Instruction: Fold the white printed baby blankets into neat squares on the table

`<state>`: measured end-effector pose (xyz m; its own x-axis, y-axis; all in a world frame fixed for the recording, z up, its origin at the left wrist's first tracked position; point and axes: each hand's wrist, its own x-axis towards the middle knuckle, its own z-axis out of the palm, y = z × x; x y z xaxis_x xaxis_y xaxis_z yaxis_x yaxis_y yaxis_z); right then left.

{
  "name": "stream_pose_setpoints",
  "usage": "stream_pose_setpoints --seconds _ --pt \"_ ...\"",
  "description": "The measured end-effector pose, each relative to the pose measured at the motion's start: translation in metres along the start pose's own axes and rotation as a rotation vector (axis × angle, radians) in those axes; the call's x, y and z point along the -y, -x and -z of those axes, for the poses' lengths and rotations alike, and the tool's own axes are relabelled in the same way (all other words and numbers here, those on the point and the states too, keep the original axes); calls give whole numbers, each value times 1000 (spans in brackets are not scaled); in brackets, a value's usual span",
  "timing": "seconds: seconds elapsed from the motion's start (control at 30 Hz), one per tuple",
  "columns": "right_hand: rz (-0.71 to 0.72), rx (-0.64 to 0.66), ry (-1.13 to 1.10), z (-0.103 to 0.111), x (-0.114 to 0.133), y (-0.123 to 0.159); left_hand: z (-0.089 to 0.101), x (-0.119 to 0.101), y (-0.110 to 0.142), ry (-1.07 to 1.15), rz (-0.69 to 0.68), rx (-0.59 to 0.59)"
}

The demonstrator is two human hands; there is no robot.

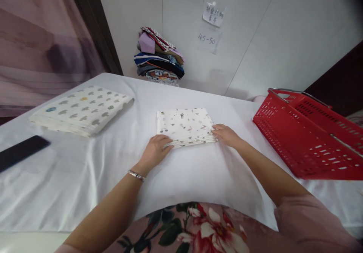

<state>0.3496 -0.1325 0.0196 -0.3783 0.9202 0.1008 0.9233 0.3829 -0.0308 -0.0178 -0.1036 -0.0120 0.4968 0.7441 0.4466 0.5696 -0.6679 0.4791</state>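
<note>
A white cloth [185, 124] with a small scattered print lies folded into a layered rectangle on the white-covered table [113, 177]. At its near left corner, my left hand [157, 149] pinches the stacked edges between thumb and fingers. The right side near the front corner is gripped by my right hand [226, 135], with its thumb and fingertips closed on the layers. To the left lies another folded cloth [82, 109], white with grey mushroom-like shapes, apart from both hands.
A red plastic basket [306, 132] with metal handles stands at the right. A black phone-like slab [24, 151] lies at the left edge. Beyond the table's far edge, a pile of folded fabrics [159, 58] rises against the wall. Handwritten paper signs [213, 14] hang above.
</note>
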Motion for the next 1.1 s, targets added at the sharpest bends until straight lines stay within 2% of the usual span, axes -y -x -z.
stream_pose_setpoints --seconds 0.2,0.37,0.57,0.67,0.8,0.93,1.1 --pt "-28 2 107 -6 5 -9 1 0 0 13 2 0" --pt "-25 -59 83 -16 3 -10 1 0 0 11 8 7" --pt "-66 -126 101 0 -1 0 0 1 1 13 -6 1" --pt "-45 -80 96 3 -2 6 0 1 0 13 -1 5" --pt "-25 -33 -28 -7 -6 12 1 0 0 18 7 12" --pt "-129 -88 -189 -14 -8 17 2 -1 0 17 6 -4" --pt "-393 -128 -428 -13 -2 14 0 1 -1 18 -6 4"
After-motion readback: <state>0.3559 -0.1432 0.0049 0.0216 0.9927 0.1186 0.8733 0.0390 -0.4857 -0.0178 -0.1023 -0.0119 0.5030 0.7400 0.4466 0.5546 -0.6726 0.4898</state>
